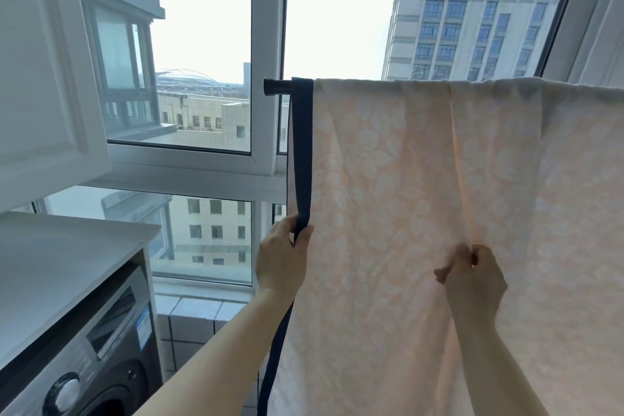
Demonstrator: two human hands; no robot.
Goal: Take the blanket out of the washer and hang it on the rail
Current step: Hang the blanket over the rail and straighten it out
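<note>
Step in hand: the blanket point(422, 179) is already out of the washer and draped over the rail; this looks like the spreading and straightening stage, near the end of the task.
Left hand point(282, 253): thumb and fingers pinch the dark blue border point(301, 152) at the blanket's left edge, well below the rail, holding that band taut.
Right hand point(472, 277): fingers curled on a fold of the peach cloth further right, at about the same height, bunching it slightly.
Blanket: peach with a pale leaf pattern, hanging from the rail past the bottom of the view; vertical folds run down from the rail between and beyond the hands.
Next move, as a judgement: draw the hands apart sideways to flatten the folds, keeping the cloth on the rail; a firm downward tug could drag it off one side, since how much hangs behind cannot be seen.
Washer point(94, 365): low at the left under a white counter point(60, 253), door only partly in view.
Cupboard point(40, 61): white, above the counter, left of the hands and not in their way.
Rail point(274, 87): dark, its capped end showing just left of the border; the rest is covered by cloth.
Window frame point(265, 44): white, right behind the rail end; little room left to slide the blanket that way.
Beyond: buildings and bright sky through the glass.
</note>
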